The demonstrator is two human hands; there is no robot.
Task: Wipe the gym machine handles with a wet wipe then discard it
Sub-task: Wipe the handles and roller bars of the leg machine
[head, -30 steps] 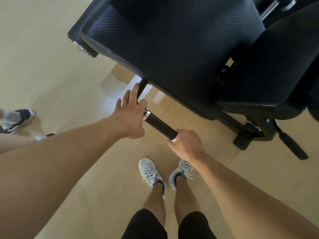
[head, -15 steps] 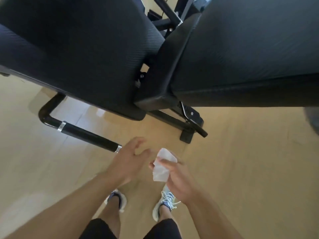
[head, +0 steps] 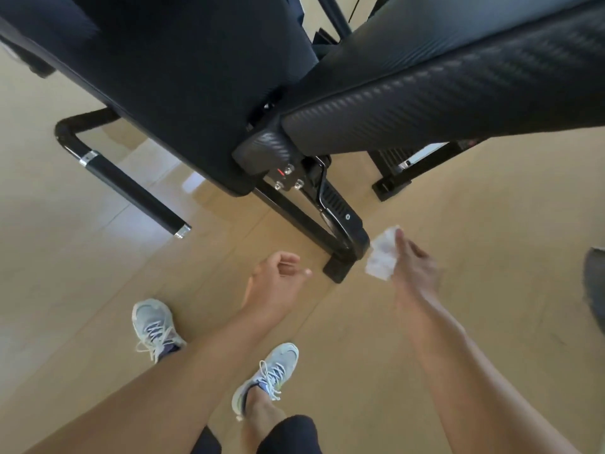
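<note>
A black machine handle point(head: 131, 190) with silver end rings juts out below the left seat pad, to the left of both hands. My right hand point(head: 414, 268) pinches a crumpled white wet wipe point(head: 381, 255) out to the right, beside the machine's black foot. My left hand point(head: 278, 283) hovers apart from the wipe with fingers loosely curled and nothing in it. Neither hand touches the handle.
Two big black padded seat sections point(head: 183, 70) point(head: 458, 83) fill the top. The black frame foot point(head: 340, 253) stands on the tan wooden floor just ahead of my hands. My grey sneakers point(head: 155, 326) point(head: 268, 375) are below. A dark object point(head: 594, 290) shows at the right edge.
Both hands have left the handle. The right hand carried the wipe off to the right, and the left hand let go and drew back. The view shifted right.
</note>
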